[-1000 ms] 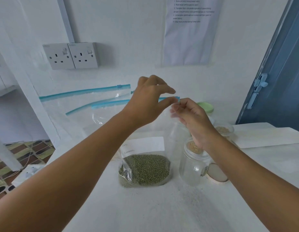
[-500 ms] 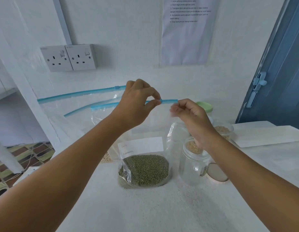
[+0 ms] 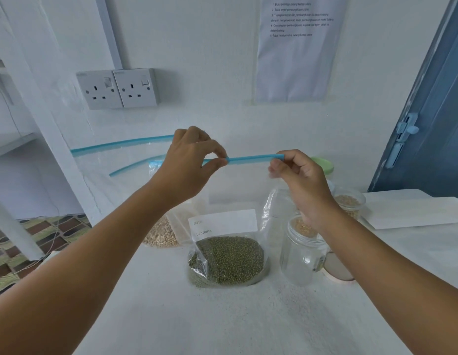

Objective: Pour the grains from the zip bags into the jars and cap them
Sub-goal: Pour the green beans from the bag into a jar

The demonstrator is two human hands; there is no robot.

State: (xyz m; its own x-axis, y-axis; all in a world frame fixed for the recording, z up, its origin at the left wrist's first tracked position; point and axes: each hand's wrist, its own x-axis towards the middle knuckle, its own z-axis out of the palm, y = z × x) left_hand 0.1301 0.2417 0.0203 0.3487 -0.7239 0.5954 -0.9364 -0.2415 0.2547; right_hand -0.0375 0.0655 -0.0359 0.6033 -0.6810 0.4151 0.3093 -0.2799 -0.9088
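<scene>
Zip bag [image 3: 228,252] w/ green grains stands upright on the white bench [image 3: 222,316], center frame, white label facing cam. Its blue zip strip [image 3: 253,159] is held up level just above mid-frame, btwn both hands. Left hand [image 3: 189,162] pinches strip w/ thumb + forefinger at about its middle, other fingers curled. Right hand [image 3: 297,175] pinches the strip's right end, fingers curled in. Empty clear jar [image 3: 302,254] stands just right of the bag, below the right wrist; a lid [image 3: 336,270] lies beside it, lower right. Behind, jars w/ tan grains [image 3: 349,206] and a green-lidded jar [image 3: 324,165]. Bag of pale grains [image 3: 161,234] left of center, behind the main bag. More zip bags [image 3: 115,160] lean on the wall, left. Sockets [image 3: 117,89] upper left, printed sheet [image 3: 297,47] upper right.
</scene>
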